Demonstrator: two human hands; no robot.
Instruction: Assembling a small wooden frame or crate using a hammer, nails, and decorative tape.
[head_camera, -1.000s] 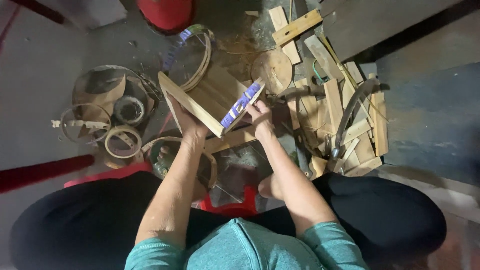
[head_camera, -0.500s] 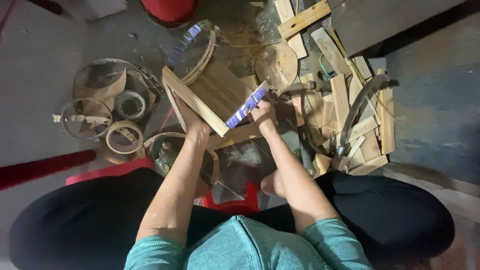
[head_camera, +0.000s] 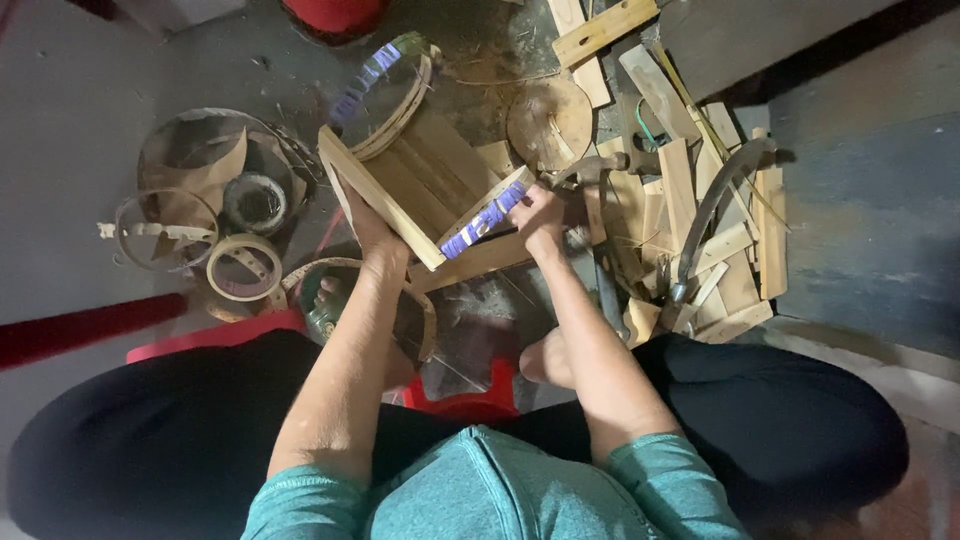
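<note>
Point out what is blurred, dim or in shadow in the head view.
Head view: the purple-striped hoop at top is motion-blurred; the wooden frame between the left hand and right hand is sharp; light is dim and even, with dark shadow along the grey slab at right.

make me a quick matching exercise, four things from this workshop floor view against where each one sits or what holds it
Things:
1. wooden frame
2. round wooden disc
3. tape rolls
4. curved blade

Places:
A. on the scrap wood pile, far right
B. held by both hands, left hand and right hand
C. on the floor, far left
D. on the floor just beyond the frame

Pairs: 1-B, 2-D, 3-C, 4-A
</note>
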